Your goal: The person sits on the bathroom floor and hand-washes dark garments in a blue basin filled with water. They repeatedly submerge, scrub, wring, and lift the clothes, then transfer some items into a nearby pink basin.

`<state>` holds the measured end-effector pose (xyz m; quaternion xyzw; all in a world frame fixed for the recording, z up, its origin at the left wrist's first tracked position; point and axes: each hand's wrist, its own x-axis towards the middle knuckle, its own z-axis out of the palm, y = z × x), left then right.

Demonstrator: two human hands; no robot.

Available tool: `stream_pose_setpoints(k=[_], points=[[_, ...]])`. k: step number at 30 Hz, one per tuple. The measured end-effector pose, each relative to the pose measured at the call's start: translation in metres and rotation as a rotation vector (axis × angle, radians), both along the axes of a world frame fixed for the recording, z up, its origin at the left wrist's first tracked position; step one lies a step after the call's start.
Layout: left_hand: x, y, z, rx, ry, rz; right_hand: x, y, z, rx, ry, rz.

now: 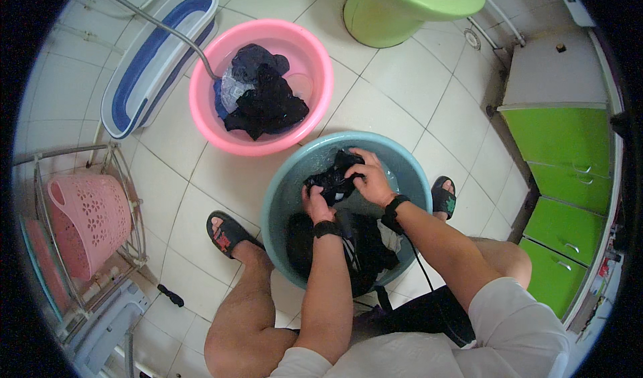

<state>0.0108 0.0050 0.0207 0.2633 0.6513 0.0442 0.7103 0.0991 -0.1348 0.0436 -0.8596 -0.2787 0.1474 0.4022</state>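
Observation:
A wet black garment (328, 181) is bunched up over the far half of a round blue-green basin (273, 183). My left hand (317, 205) grips its near left side, fingers curled into the cloth. On the other side, my right hand (372, 179) has its fingers closed on the garment's right part. More dark clothes (365, 264), one with pale stripes, lie in the basin's near half, under my forearms. A light grey cloth (389, 237) shows beside them at the right. Both wrists wear black bands.
Beyond the basin stands a pink tub (201, 120) with dark and blue clothes and a hose (157, 21) running into it. A white-and-blue folding tub (124, 96) leans at the left wall. Around are a green toilet (382, 23), green cabinets (559, 137) and a pink basket (94, 220).

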Motion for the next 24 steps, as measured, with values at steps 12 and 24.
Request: stream_pose_setpoints(k=[12,24], points=[[-0.011,0.003,-0.045,-0.29,0.018,0.01,-0.02,0.024,-0.027,-0.69,0.29,-0.642],[-0.004,-0.009,-0.039,-0.264,-0.247,-0.088,-0.024,0.045,-0.012,-0.279,0.526,-0.08]])
